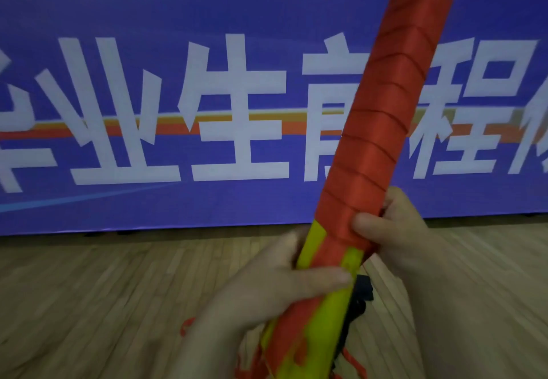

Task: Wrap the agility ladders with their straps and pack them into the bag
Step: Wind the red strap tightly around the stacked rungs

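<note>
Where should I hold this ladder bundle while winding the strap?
Grip the bare yellow part of the ladder bundle just below the red strap, from the left, as the left hand does: it leans up to the right, and the right hand grips the wrapped part.

Blue banner (207, 7) on the back wall, one row of big white Chinese characters. Readable: 业 (112, 111), 生 (237, 108), 程 (474, 111). The character between 生 and 程 is half hidden by the red-wrapped ladder bundle (394, 96), can't tell. End characters are cut by the frame edges, unreadable.
</note>
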The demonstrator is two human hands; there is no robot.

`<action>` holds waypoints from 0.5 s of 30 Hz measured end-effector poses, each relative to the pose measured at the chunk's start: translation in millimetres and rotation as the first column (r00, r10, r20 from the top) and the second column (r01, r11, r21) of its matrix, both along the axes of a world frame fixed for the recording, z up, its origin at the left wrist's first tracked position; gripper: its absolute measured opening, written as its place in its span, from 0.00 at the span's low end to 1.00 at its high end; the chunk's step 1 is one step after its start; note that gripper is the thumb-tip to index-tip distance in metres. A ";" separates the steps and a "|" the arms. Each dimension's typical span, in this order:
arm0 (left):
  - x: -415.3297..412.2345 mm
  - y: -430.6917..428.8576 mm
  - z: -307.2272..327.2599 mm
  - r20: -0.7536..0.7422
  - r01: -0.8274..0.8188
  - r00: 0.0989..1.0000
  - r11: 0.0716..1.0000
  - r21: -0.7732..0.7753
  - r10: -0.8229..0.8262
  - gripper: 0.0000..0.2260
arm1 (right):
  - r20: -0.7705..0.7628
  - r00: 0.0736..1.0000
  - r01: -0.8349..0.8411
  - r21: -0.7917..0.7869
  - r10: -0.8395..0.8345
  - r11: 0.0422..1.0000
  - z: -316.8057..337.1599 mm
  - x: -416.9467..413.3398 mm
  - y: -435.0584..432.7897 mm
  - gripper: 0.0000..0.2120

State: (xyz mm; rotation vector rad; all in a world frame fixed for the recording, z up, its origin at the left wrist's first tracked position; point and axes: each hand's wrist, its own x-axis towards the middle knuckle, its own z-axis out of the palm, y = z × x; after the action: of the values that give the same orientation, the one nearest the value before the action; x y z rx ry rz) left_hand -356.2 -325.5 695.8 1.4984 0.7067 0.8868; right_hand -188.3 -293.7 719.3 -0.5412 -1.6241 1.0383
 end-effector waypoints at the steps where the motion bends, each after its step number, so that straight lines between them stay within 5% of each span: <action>1: -0.2 3.2 -0.1 -0.181 -0.172 0.963 0.971 0.166 0.201 0.24 | 0.052 0.985 0.161 0.028 -0.163 0.986 -0.3 -0.2 1.3 0.18; 3: 8.2 5.4 -1.6 -0.352 -0.394 0.729 0.780 0.487 0.587 0.26 | 0.163 0.861 0.470 0.108 -0.482 0.876 -2.5 -7.4 3.8 0.22; 5: 17.6 7.0 -3.6 -0.323 -0.491 0.599 0.656 0.573 0.732 0.21 | 0.190 0.748 0.608 0.188 -0.636 0.771 -5.9 -16.6 4.3 0.24; 7: 18.6 11.9 -7.4 -0.232 -0.524 0.698 0.704 0.479 0.677 0.14 | 0.164 0.754 0.600 0.220 -0.636 0.769 -9.2 -16.8 1.6 0.26; 10: 14.1 13.4 -6.7 -0.062 -0.434 0.882 0.856 0.279 0.467 0.15 | 0.089 0.912 0.385 0.159 -0.401 0.909 -12.6 -3.6 -2.7 0.25; 15: 14.5 5.9 -4.3 0.263 -0.267 0.929 0.964 -0.014 0.261 0.15 | 0.094 0.959 0.259 0.104 -0.269 0.960 -13.0 8.9 -4.2 0.17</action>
State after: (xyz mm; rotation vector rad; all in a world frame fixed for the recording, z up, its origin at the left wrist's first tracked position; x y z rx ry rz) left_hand -341.7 -319.7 691.5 1.2893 0.7123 1.2763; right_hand -179.4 -297.9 706.4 -0.7409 -1.6311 0.7447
